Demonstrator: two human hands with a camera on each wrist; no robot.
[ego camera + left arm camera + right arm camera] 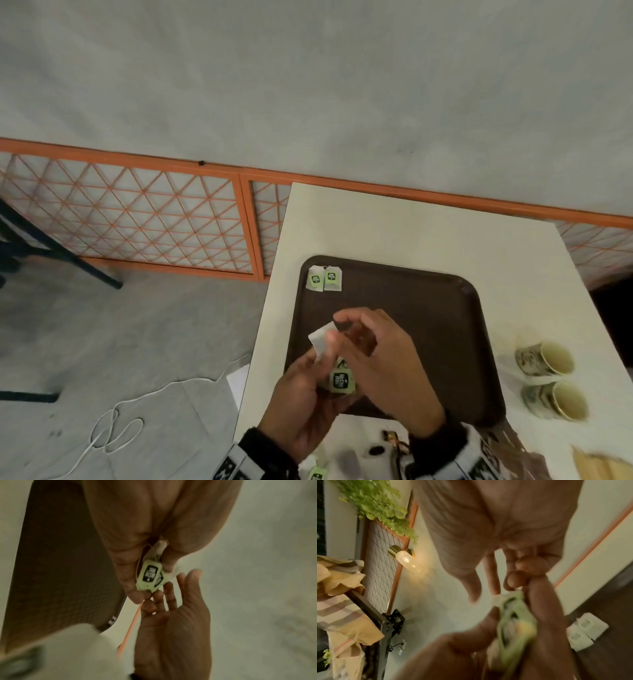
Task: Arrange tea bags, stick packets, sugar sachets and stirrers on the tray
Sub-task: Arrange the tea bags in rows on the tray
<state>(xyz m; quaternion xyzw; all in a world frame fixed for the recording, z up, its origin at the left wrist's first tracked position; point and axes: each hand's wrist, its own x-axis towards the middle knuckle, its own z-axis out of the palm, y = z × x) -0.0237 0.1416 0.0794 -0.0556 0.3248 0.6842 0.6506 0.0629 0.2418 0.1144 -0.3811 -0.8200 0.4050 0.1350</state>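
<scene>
A dark brown tray (411, 308) lies on the white table (376, 222). Two tea bags with green tags (324, 278) lie side by side at its far left corner, also in the right wrist view (587, 628). Over the tray's near left part my left hand (308, 394) grips a small bunch of tea bags (342, 379); a green tag (149, 573) shows between its fingers. One white tea bag (320, 337) sticks up from the bunch. My right hand (376, 356) meets the bunch, its thumb and curled fingers either side of a tea bag.
Two paper cups (544, 356) (555, 401) lie on their sides right of the tray. Wooden stirrers (596, 466) sit at the table's near right corner. Another tea bag (317, 472) lies near the front edge. On the floor at the left lies a white cord (113, 425).
</scene>
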